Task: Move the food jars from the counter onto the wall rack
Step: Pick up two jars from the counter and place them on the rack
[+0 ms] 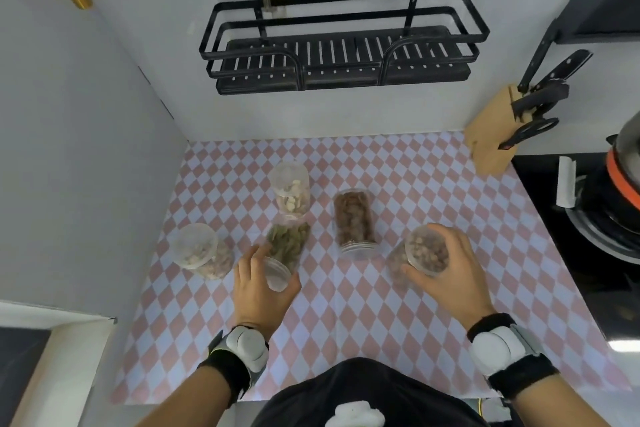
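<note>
green-filled jar (285, 250) partly behind left hand (263, 291), pot (623, 184) cut off right

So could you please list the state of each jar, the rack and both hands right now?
Wall rack: empty.
Green-filled jar: on the counter, left hand closed round it.
Brown-nut jar: right hand gripping its top.
Dark-brown jar: standing, untouched.
Pale-chip jar: standing, untouched.
Far-left jar: standing, untouched.

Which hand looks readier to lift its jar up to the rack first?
Probably the right hand: it wraps the upright nut jar. The left hand grips the lid end of a tilted green jar. The rack holds nothing.
</note>
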`<state>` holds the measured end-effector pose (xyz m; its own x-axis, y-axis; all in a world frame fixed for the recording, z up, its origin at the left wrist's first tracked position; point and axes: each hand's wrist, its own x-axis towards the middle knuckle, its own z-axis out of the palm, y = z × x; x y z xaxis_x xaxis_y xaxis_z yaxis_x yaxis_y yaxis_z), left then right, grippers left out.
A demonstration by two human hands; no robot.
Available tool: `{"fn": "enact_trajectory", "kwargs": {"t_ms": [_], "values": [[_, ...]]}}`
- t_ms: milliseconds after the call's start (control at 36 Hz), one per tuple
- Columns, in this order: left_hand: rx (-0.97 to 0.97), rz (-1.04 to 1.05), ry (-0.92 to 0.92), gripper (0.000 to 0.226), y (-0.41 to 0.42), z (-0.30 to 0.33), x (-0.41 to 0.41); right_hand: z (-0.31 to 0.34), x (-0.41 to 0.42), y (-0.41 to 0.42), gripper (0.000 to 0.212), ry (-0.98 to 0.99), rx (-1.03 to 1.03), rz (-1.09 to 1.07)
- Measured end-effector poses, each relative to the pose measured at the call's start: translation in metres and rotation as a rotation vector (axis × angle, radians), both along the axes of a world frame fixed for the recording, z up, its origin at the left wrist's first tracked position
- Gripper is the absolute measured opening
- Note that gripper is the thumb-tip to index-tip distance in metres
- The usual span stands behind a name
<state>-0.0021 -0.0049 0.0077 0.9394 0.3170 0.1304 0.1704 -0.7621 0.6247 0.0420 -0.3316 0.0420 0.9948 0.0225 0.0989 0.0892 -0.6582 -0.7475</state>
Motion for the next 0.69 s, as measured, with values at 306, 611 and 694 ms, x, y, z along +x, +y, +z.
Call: {"fn": "enact_trajectory", "kwargs": {"t_ms": [306, 611, 694], "values": [[0.034, -0.121, -0.24, 0.079, -0.016, 0.061, 0.022, 0.035, 0.01, 0.022, 0.077, -0.131, -0.036, 0.11], [0.063, -0.291, -0.432, 0.079, -0.018, 0.146, 0.061, 0.089, 0.029, 0.043, 0.078, -0.199, 0.011, 0.193], [0.069, -0.309, -0.447, 0.078, -0.015, 0.162, 0.071, 0.103, 0.039, 0.05, 0.077, -0.222, 0.032, 0.208]]}}
